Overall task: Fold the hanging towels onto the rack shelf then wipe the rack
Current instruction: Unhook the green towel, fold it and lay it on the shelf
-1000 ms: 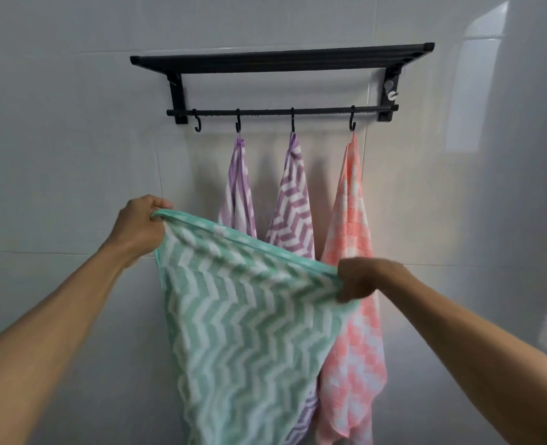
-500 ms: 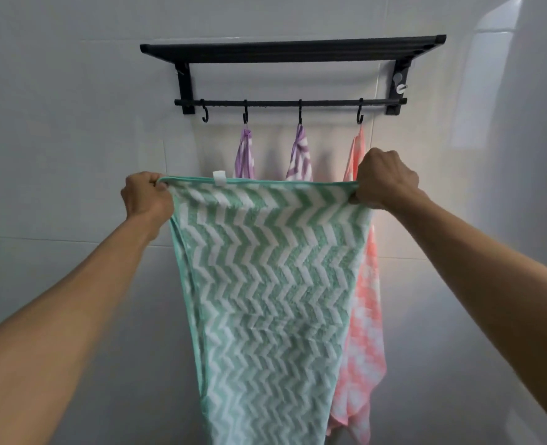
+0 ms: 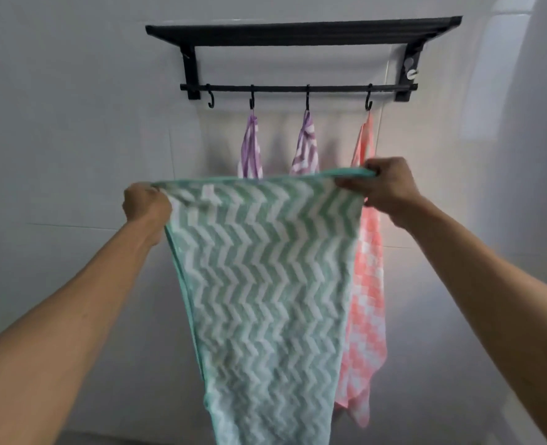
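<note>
Left hand (image 3: 147, 203) and right hand (image 3: 386, 184) each grip a top corner of the green chevron towel (image 3: 265, 284); keep that edge taut before folding.

Purple towels' (image 3: 250, 146) lower parts behind green towel (image 3: 265, 284).

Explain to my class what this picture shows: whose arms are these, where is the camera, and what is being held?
There is no machine here. The camera is worn on a person's head and looks forward and down, so the two bare arms are that person's own. The left hand and the right hand each grip a top corner of a green zigzag towel, stretched out between them. Behind it a black rack is fixed to a white tiled wall. Two purple towels and a pink towel hang from its hooks. The leftmost hook is bare.
</note>
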{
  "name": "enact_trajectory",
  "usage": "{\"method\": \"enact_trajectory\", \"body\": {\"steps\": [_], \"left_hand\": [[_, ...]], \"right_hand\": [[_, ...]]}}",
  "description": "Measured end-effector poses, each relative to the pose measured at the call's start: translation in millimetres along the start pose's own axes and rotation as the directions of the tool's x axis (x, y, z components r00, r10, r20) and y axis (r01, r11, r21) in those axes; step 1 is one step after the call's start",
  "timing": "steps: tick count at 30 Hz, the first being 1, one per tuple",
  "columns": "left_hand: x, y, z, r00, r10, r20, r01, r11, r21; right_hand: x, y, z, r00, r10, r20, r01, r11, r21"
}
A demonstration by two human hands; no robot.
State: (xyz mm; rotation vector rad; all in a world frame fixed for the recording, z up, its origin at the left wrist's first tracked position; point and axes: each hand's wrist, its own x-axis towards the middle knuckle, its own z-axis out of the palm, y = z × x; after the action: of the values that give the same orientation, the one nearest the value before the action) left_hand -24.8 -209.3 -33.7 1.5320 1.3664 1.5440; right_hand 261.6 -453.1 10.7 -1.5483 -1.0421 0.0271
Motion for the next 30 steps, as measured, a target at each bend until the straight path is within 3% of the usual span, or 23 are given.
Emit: {"method": "enact_trajectory", "body": {"steps": [2,5,6,9,10,12,13,17,25,30], "left_hand": [[11,13,1,1.000,0.017,-0.018,-0.019,0.996,-0.086],[11,22,4,0.996,-0.005,0.092,0.010,0.999,-0.052],[12,25,5,0.996,-0.031,0.082,0.035,0.999,-0.039],[18,29,4,0.998,-0.068,0.010,0.069,0.991,-0.112],[22,25,4,0.998,-0.060,0.023,0.062,0.991,-0.119],[26,20,7,0.995,-0.077,0.071,0.085,0.989,-0.123],[26,18,7,0.993,-0.089,0.080,0.099,0.987,-0.128],[34,25,10,0.999,-0.044,0.001,0.044,0.990,-0.134],[30,22,13,0.993,-0.098,0.070,0.106,0.986,-0.130],[18,9,17,0.998,0.052,-0.022,-0.051,0.999,0.011]], "right_hand": [[5,-7,0,1.000,-0.011,0.027,0.007,0.987,0.162],[-3,-6,7,0.948,0.109,0.299,-0.043,0.974,-0.220],[-2,-5,7,0.957,0.103,0.273,-0.035,0.969,-0.243],[6,-7,1,0.999,0.023,0.022,-0.025,0.997,0.072],[7,-7,1,0.999,0.035,0.031,-0.038,0.995,0.096],[2,-6,0,0.983,0.082,0.164,-0.066,0.993,-0.099],[0,-5,0,0.983,0.091,0.162,-0.073,0.990,-0.118],[7,-12,-3,0.998,0.050,-0.033,-0.046,0.992,0.116],[9,-10,6,0.992,0.116,-0.048,-0.105,0.976,0.190],[9,-8,9,0.983,0.183,-0.023,-0.175,0.966,0.190]]}}
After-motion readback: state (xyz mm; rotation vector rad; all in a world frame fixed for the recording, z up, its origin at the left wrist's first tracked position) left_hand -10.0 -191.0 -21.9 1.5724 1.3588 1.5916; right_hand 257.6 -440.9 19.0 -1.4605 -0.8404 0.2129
